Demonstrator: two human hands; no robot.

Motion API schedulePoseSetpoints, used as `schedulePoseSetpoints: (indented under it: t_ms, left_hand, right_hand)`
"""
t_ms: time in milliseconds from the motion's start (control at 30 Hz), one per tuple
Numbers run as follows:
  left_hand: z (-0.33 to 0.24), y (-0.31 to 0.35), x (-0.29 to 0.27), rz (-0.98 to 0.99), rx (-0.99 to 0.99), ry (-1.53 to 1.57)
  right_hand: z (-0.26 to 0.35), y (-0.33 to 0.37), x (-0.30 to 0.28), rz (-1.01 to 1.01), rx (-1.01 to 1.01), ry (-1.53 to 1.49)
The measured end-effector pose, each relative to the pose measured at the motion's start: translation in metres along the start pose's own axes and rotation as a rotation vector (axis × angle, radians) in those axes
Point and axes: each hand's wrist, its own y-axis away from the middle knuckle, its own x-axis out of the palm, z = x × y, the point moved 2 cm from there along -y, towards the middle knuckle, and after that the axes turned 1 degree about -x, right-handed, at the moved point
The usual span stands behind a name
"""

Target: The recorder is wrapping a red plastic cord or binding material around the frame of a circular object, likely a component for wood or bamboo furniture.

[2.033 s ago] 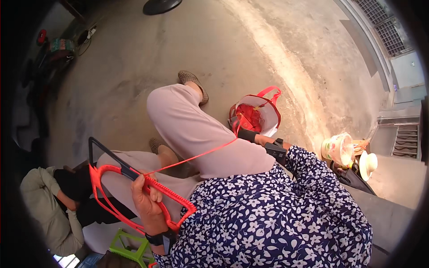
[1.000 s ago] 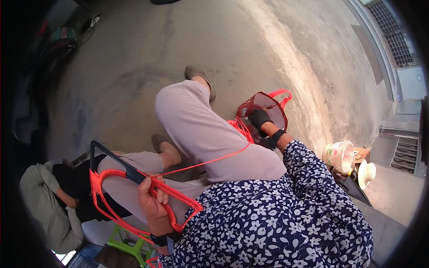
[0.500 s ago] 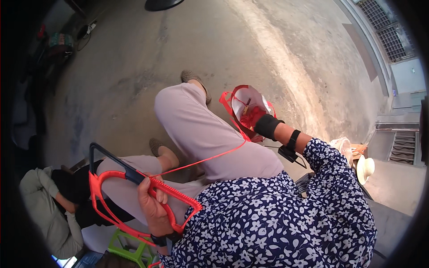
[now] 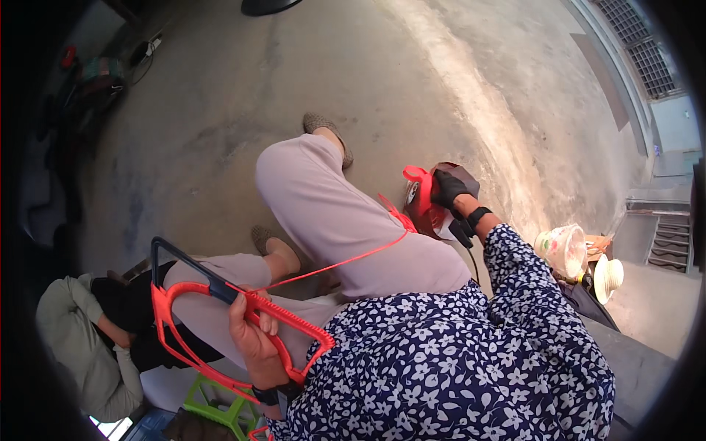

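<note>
At the near left sits another person (image 4: 92, 371) in a pale top, arms folded in close over dark clothing; just right of them, at the near edge, is a green stool (image 4: 218, 406); next comes a red frame with a dark bar (image 4: 209, 281), tilted over the wearer's left leg; the left hand (image 4: 254, 334) has its fingers curled round this frame, gripping it near the dark bar's right end; from there a thin red cord (image 4: 338, 263) runs far and right across the pale trousers (image 4: 331, 213) to a loose red clump (image 4: 399, 215) beside the right thigh; two woven shoes (image 4: 328, 137) rest on the concrete floor (image 4: 220, 110) farther off; right of the thigh stands a dark red bag (image 4: 421, 214) with a red strap (image 4: 419, 176); the right hand (image 4: 448, 189), darkly covered, is at the bag's mouth, its fingers too hidden to tell whether they grip; farther right, beyond the flowered sleeve (image 4: 518, 268), sit a pale tub (image 4: 562, 251) and a cream hat (image 4: 608, 280), the hat just right of the tub.
</note>
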Motion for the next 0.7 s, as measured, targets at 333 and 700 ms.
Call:
schedulePoseSetpoints:
  t_ms: [333,700]
  left_hand:
    - [-0.002,-0.007,0.001,-0.038,0.011,-0.042]
    - [0.020,-0.005,-0.017,-0.138,-0.093,-0.224]
  right_hand:
    - [-0.020,0.004,0.009,-0.110,0.070,-0.671]
    - [0.105,0.093,-0.105,0.343,-0.188,-0.846]
